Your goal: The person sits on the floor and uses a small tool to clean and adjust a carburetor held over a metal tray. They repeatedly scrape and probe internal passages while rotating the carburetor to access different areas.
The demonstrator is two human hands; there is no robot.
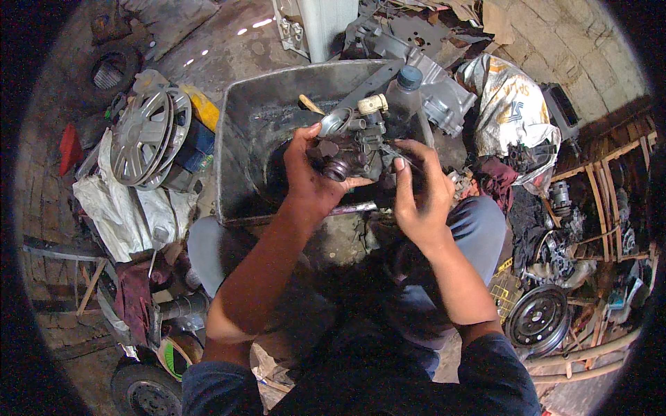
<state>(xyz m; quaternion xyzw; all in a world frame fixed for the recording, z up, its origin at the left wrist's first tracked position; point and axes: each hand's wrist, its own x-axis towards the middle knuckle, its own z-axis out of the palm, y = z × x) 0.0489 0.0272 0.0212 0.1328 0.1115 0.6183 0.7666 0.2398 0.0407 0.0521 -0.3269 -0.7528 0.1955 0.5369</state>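
Note:
A grimy metal carburetor (354, 142) with a cream-coloured cap on top is held up over a large grey metal tray (236, 145). My left hand (312, 177) grips it from the left side and underneath. My right hand (416, 187) holds its right side, fingers curled against the body. A dark plastic bottle with a blue cap (406, 93) stands in the tray just behind the carburetor. My knees in blue-grey trousers show below the hands.
Silver wheel covers (149, 135) lean on a yellow and blue container at left, above white sacks and rags. Engine parts (430, 69) and a printed white sack (510, 111) lie at the back right. A steel wheel rim (538, 319) and wooden crates sit at right.

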